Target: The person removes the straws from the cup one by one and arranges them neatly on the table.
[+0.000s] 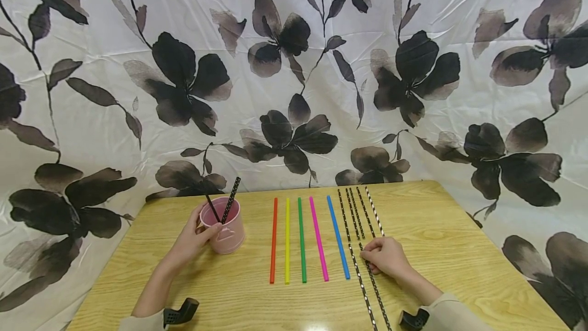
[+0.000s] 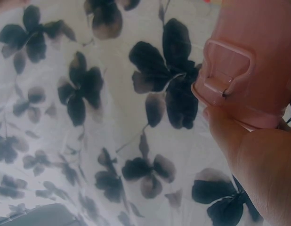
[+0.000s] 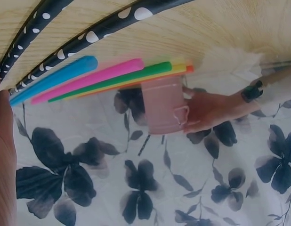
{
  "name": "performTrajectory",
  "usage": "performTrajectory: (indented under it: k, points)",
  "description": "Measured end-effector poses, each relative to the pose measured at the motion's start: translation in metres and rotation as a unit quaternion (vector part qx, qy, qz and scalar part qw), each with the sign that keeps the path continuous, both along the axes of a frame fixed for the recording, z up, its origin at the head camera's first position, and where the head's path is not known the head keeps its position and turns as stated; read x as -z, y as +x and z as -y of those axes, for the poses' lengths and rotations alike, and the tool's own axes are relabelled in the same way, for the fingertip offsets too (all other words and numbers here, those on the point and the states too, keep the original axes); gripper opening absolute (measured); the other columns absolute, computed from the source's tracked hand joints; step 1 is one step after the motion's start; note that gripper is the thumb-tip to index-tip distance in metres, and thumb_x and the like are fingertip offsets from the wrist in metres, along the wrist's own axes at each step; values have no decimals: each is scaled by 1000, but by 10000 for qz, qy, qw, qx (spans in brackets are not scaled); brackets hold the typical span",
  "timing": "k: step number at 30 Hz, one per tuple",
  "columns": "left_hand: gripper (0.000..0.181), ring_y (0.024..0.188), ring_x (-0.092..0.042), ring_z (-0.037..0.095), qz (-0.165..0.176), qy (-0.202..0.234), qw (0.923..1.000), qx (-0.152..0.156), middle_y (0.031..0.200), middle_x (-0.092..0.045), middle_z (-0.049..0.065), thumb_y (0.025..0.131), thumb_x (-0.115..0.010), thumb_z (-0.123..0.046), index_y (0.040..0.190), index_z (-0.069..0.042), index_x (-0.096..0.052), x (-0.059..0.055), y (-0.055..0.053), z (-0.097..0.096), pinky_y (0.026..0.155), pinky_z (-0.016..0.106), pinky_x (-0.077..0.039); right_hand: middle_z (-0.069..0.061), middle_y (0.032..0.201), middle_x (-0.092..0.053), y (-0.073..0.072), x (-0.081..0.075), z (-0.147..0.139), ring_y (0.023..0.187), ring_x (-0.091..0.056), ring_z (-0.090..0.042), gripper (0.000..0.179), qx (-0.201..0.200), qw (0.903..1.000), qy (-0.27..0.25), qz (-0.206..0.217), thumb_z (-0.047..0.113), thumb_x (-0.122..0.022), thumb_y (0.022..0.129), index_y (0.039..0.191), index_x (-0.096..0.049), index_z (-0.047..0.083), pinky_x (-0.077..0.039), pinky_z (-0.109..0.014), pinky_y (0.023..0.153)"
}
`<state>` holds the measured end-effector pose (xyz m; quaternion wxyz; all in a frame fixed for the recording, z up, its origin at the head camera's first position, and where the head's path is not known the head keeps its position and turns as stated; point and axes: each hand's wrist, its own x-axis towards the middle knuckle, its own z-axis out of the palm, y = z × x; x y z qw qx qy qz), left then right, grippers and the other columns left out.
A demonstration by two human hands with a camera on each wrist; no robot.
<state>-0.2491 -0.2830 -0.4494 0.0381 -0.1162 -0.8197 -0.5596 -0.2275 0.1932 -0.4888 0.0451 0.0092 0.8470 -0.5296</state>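
Note:
A small pink bucket [image 1: 229, 239] stands at the left of the table, and my left hand [image 1: 190, 239] grips it with the thumb at its rim. Two dark straws lean inside it, one a black straw with small white dots [image 1: 231, 198]. At the right, my right hand [image 1: 386, 257] pinches the far end of a black straw with white spots [image 1: 377, 292]. Beside that straw lies another black spotted straw [image 1: 362, 286]. The right wrist view shows both spotted straws up close, with fingertips [image 3: 2, 101] at the end of one.
Red [image 1: 273, 239], yellow [image 1: 287, 239], green [image 1: 301, 239], pink [image 1: 319, 239] and blue straws [image 1: 338, 236] lie spaced apart mid-table. Several black patterned straws and a striped straw [image 1: 374, 211] lie farther back at the right. A floral cloth [image 1: 294, 86] hangs behind the wooden table [image 1: 257, 300].

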Motion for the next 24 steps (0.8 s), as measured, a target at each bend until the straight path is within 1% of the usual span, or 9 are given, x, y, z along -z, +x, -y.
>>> performTrajectory:
  k: [8, 11, 14, 18, 22, 24]
  points:
    - [72, 126, -22, 31, -35, -40, 10000, 13, 139, -21, 9, 85, -57, -32, 140, -19, -13, -2, 1, 0, 96, 48, -29, -10, 58, -58, -1, -4, 3, 46, -56, -19, 14, -32, 9999, 114, 71, 13, -68, 76, 81, -63, 1, -49, -32, 42]
    - [72, 127, -20, 29, -77, -50, 10000, -15, 139, -21, 9, 85, -58, -32, 140, -18, -14, -2, 1, 0, 97, 49, -27, -11, 55, -57, -4, -9, 7, 43, -54, -21, 12, -102, 9996, 247, -45, 14, -67, 77, 79, -63, 3, -47, -32, 40]
    - [71, 127, -20, 29, -131, -69, 9999, -29, 138, -22, 10, 85, -58, -30, 140, -18, -15, -1, 2, 0, 97, 50, -26, -15, 55, -57, -11, -19, 16, 43, -54, -27, 11, -231, 9990, 272, -268, 13, -66, 78, 79, -63, 2, -47, -34, 40]
    - [69, 125, -23, 31, -213, -77, 9997, -7, 137, -24, 13, 87, -57, -26, 140, -15, -15, -1, 1, 1, 95, 51, -28, -20, 60, -58, -22, -37, 38, 49, -55, -37, 12, -498, 9976, 118, -466, 13, -65, 79, 82, -64, 1, -48, -40, 43]
    - [71, 125, -24, 29, -138, 111, 9998, 46, 138, -23, 11, 85, -59, -28, 140, -15, -15, -1, 0, 0, 96, 50, -27, -15, 62, -60, -35, -55, 67, 56, -57, -39, 13, -712, 9959, 47, -560, 15, -65, 80, 83, -65, 3, -49, -45, 49]
    - [71, 125, -24, 30, -113, 178, 9997, 93, 138, -23, 12, 85, -59, -28, 140, -16, -14, -1, 0, 0, 97, 50, -26, -11, 63, -61, -42, -61, 83, 58, -59, -38, 13, -792, 9957, -70, -481, 15, -65, 80, 83, -65, 3, -50, -45, 52]
